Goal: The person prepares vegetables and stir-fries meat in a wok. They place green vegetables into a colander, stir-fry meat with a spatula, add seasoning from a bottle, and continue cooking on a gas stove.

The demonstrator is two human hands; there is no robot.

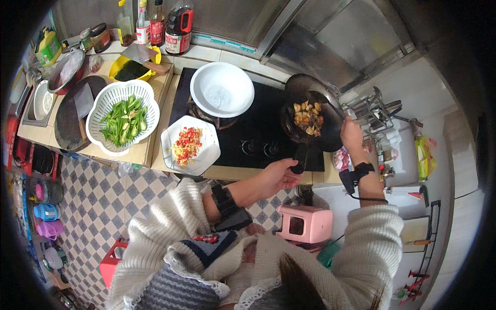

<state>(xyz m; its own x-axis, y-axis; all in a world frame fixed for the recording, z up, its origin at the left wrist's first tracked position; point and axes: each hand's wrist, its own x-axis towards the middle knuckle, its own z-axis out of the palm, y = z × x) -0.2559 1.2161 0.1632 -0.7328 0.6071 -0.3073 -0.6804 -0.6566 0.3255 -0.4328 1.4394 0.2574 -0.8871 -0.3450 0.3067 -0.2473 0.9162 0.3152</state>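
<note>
A dark wok (337, 131) is tipped at the right end of the black glass hob (267, 104), with browned food pieces (308, 118) inside it. My left hand (279, 174) has its thumb and fingers around the wok's black handle (300, 159). At the right rim my right hand (352, 135) is curled closed, seemingly on a utensil handle that is mostly hidden against the dark wok. Left of the wok, a white bowl (222, 89) rests over the other burner. A hexagonal plate (209, 153) of chopped red chilli and garlic (186, 145) sits at the hob's left front.
A white slotted basket (95, 112) holds cut green peppers (126, 120). Beside it lie a round chopping board (66, 128) and a cleaver (83, 101). Another cleaver (137, 52) lies across a yellow bowl (157, 56). Sauce bottles (179, 31) line the sill; a rack (372, 108) stands right.
</note>
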